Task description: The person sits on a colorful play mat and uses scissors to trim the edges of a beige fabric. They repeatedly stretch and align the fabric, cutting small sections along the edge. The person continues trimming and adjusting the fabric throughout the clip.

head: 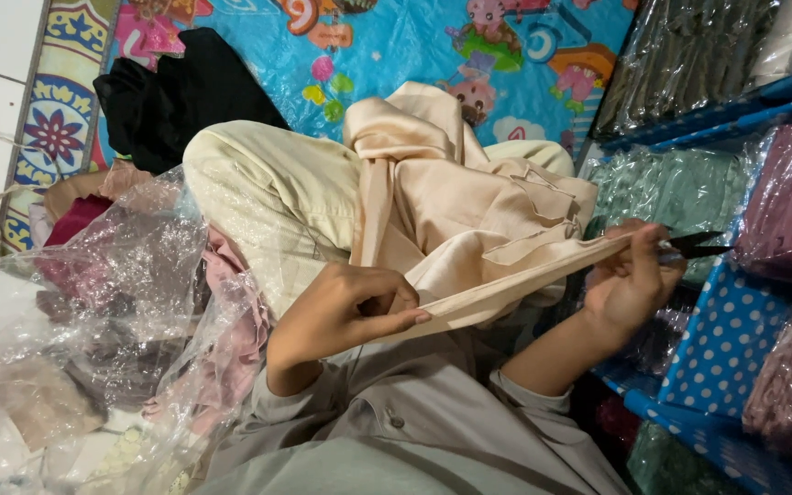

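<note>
A beige satin cloth (456, 197) lies bunched over my lap, with one edge pulled out into a taut strip. My left hand (346, 312) pinches that strip at its near end. My right hand (630, 280) holds the far end of the strip together with small black scissors (697, 245), whose blades point right. My legs in cream trousers (268, 197) lie under the cloth.
A clear plastic bag (84, 312) with pink and maroon fabrics sits at my left. Black cloth (171, 96) lies on the colourful play mat (396, 46). Blue polka-dot crates (721, 348) at right hold bagged green and purple fabrics.
</note>
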